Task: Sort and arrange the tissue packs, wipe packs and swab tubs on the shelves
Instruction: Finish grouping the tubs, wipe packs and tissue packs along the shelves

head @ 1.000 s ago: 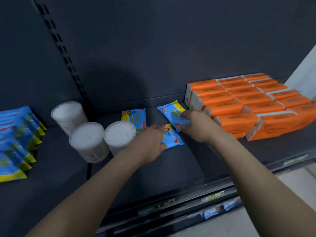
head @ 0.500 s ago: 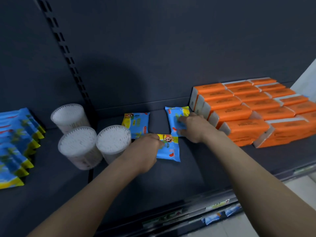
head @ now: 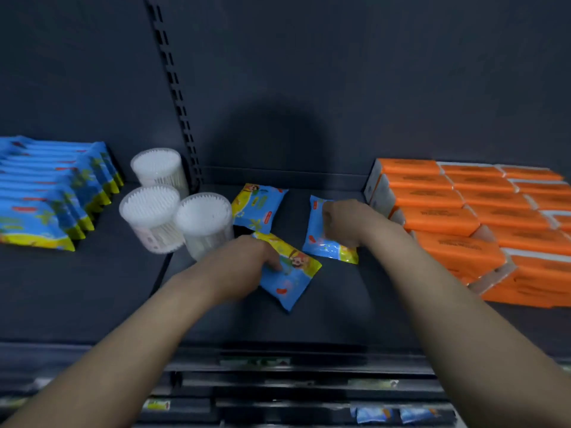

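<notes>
Blue-and-yellow plastic wipe pack (head: 290,279) lies skewed on the dark shelf (head: 309,329), gripped by left hand (head: 247,267). Right hand (head: 343,223) grips twin pack (head: 319,245) just beside. Matching pack row (head: 46,205) sits far left, past round white swab tubs (head: 151,211); left hand is nearer.

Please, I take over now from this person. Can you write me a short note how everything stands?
The left grip holds the near wipe pack; the right grip holds the right wipe pack.
A third loose pack lies behind them, beside three swab tubs.
Done, it seems: wipe row at far left, orange tissue packs stacked at right.
Left: probably move the three loose packs to the wipe row, then tidy the tubs.
</notes>
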{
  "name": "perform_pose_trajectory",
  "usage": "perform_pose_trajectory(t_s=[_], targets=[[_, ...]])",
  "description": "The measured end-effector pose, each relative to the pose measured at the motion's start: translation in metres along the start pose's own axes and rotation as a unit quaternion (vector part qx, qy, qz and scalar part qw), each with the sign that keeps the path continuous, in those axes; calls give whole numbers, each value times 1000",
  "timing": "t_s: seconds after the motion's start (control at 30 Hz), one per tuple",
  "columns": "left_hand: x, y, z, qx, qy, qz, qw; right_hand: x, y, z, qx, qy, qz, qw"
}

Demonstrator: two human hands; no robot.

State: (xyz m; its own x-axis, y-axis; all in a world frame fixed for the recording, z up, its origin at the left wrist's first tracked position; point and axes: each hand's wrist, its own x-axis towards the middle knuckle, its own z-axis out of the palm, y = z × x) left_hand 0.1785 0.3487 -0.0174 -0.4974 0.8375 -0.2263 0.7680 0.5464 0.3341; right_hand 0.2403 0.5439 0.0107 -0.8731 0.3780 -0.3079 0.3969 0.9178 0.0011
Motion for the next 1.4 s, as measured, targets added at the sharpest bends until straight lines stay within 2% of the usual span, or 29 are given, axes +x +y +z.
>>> perform_pose_trajectory(t_s=[0.1,0.2,0.27,0.33,0.47,0.57,0.7,0.8,0.87,0.93,1.07,1.17,1.3,1.4], targets=[[-23,11,7,-45,80,-53,994,-5,-3,-8,-42,-42,-45,997],[-43,32,20,-25,237,-169,956,-5,-8,-12,-84,-120,-63,987],[-46,45,29,-29,226,-284,931,-3,-9,-5,-102,-118,-54,986],[-42,54,35,-81,190,-354,912,-1,-6,0,-103,-95,-71,988],[-27,71,36,-199,218,-384,875,0,-1,3,-93,-85,-118,985],[-19,64,39,-336,232,-414,814,-2,0,4,-93,-73,-111,987],[-23,51,38,-532,246,-364,724,-6,7,2,-85,-75,-94,989],[-39,57,30,-629,215,-334,668,-6,11,-8,-22,-56,-110,992],[-51,57,24,-649,200,-315,663,-9,10,-17,17,-6,-135,991],[-63,54,18,-650,203,-289,673,-15,7,-26,63,32,-140,988],[-86,41,-1,-657,235,-207,686,-30,0,-42,201,65,-129,969],[-106,26,-15,-659,267,-155,686,-42,-14,-54,315,70,-122,939],[-148,-8,-29,-684,284,-113,663,-59,-62,-61,471,30,-127,873],[-188,-44,-35,-689,292,-98,657,-70,-116,-60,514,18,-145,845]])
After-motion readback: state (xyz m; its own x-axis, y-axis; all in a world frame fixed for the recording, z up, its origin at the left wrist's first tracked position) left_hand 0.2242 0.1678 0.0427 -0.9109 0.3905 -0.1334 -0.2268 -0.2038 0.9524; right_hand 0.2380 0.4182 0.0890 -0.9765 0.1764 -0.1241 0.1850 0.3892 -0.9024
